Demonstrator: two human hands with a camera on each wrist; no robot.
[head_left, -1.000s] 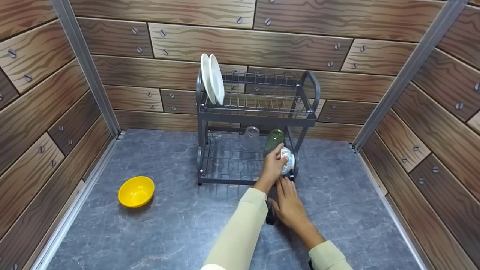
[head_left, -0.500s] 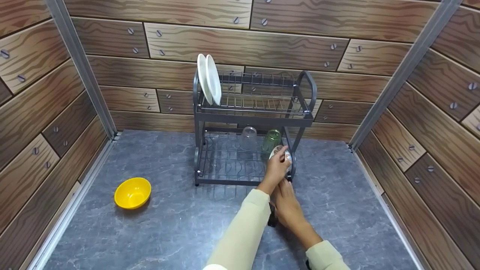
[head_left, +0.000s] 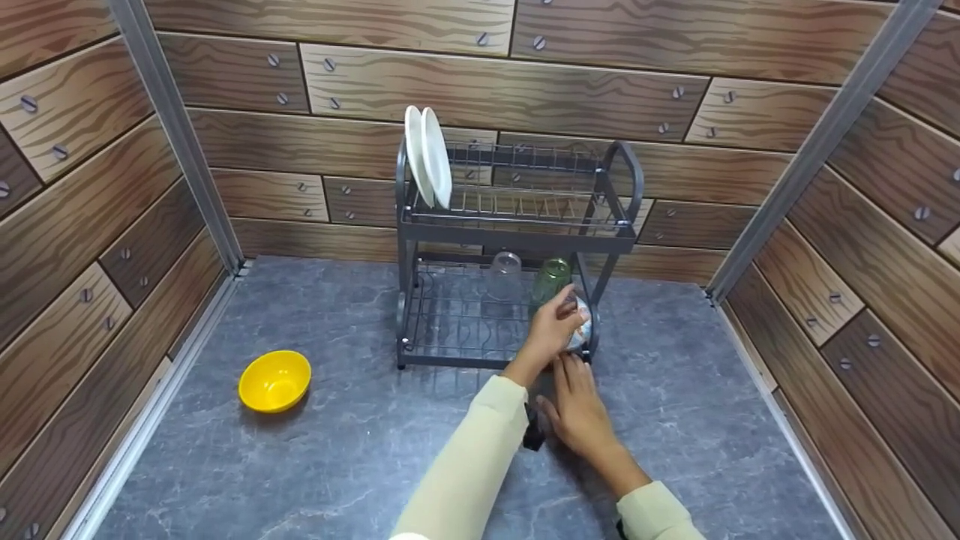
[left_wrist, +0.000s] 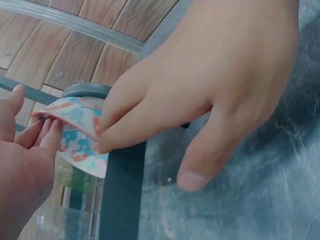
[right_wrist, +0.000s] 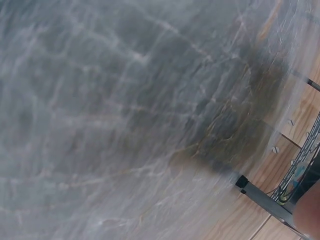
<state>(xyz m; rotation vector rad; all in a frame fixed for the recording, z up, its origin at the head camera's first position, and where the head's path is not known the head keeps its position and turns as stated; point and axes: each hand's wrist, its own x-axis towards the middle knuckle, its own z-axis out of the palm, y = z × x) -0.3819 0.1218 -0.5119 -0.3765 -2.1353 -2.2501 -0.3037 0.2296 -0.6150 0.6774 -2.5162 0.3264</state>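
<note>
A white bowl [head_left: 583, 330] with an orange-and-blue pattern stands tilted at the right end of the rack's lower tier. My left hand [head_left: 551, 334] grips it by the rim; in the left wrist view, curled fingers [left_wrist: 47, 135] reach over the orange edge. Just in front, my right hand [head_left: 581, 412] stretches out low, its thumb apart. Its fingertips touch the bowl's outer side beside the front rail [left_wrist: 122, 195] in the left wrist view. The right wrist view catches only a sliver of hand [right_wrist: 307, 215].
The dark two-tier dish rack [head_left: 517, 238] holds two white plates [head_left: 435, 161] upright at upper left. A clear glass [head_left: 505, 277] and a green glass [head_left: 553, 279] stand upside down below. A yellow bowl [head_left: 274, 382] sits on the grey marbled surface at left. Wood-patterned walls enclose the area.
The patterned bowl tipped towards the left half a second ago, showing more of its inside, and now leans back right. My left hand moved with it; my right hand stayed about in place.
</note>
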